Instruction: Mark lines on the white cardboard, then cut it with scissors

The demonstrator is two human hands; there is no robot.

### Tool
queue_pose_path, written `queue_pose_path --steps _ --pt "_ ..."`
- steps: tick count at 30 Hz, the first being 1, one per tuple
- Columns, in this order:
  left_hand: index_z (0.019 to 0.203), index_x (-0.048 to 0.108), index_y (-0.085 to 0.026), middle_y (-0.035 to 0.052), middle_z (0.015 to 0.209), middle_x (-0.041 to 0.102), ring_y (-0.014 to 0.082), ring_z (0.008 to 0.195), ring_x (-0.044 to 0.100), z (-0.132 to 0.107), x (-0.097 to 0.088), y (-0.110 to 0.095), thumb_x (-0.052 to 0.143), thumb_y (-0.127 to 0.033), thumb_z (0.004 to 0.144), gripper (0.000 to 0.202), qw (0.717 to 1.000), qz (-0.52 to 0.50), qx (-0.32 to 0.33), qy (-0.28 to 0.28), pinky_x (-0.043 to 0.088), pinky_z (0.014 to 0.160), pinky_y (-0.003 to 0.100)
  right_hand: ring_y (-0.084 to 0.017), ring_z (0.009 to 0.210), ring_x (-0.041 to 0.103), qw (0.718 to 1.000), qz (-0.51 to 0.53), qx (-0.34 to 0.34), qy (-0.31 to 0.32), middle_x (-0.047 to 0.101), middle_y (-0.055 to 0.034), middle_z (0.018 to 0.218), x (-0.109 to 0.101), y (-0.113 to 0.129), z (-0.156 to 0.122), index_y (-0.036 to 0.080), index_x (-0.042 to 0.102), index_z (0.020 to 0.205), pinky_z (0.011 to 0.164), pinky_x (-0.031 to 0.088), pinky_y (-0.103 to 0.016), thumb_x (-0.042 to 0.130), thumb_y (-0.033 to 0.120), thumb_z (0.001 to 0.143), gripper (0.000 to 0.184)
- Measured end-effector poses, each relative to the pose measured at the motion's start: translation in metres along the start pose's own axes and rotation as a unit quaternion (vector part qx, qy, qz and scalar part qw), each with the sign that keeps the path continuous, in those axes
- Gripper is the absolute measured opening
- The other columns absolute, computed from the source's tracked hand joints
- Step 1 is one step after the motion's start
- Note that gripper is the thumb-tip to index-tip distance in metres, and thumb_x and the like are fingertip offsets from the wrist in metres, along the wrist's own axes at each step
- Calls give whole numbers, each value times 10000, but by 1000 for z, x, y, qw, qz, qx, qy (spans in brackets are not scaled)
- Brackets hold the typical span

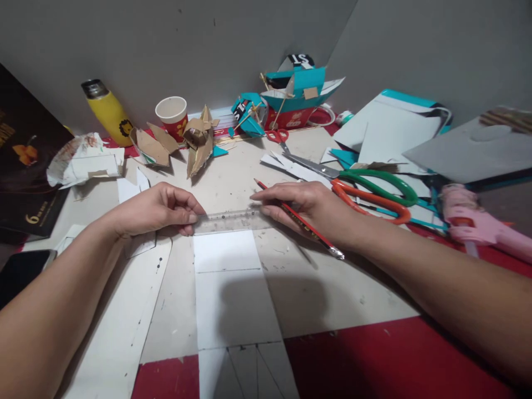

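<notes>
The left forearm [70, 282] and right forearm [428, 266] are showing bare out to the edges of view, each tapering toward a narrow wrist [118, 223]. The left hand [160, 209] and right hand [307, 199] are appearing bare too, with slender fingers [282, 192].

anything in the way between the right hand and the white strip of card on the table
Only the clear ruler: it lies along the far edge of the white strip, left hand on one end, right hand, holding a pencil, by the other. Nothing else visible stands between.
</notes>
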State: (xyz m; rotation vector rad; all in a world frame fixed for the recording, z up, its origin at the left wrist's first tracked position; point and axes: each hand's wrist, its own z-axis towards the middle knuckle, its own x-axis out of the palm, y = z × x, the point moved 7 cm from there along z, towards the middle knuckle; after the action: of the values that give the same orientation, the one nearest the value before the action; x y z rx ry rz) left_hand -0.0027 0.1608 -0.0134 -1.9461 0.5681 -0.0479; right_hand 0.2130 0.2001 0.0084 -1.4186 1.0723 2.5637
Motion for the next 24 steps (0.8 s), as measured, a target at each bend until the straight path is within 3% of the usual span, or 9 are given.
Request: queue_pose_path --steps 9,16,24 --pt "906 721 -147 11 601 662 80 510 529 0 0 -1 731 -263 784 169 999 44 -3 2 381 444 149 -198 789 666 1000 19 -23 0 728 -119 910 3 -2 -1 117 708 1089 723 523 -338 539 228 930 258" --pt "945 731 -178 10 622 646 78 514 475 3 -4 2 740 -354 780 241 996 87 13 9 338 438 145 -156 748 622 999 39 9 34 693 -72 862 3 -4 -1 116 684 1141 717 499 -301 556 191 912 273" --pt "955 711 -181 14 668 630 104 568 509 3 -3 4 707 -388 806 256 995 102 6 18 379 484 175 -169 783 624 998 36 9 46 693 -86 911 5 -5 -2 120 679 1160 740 499 -311 572 205 910 285"
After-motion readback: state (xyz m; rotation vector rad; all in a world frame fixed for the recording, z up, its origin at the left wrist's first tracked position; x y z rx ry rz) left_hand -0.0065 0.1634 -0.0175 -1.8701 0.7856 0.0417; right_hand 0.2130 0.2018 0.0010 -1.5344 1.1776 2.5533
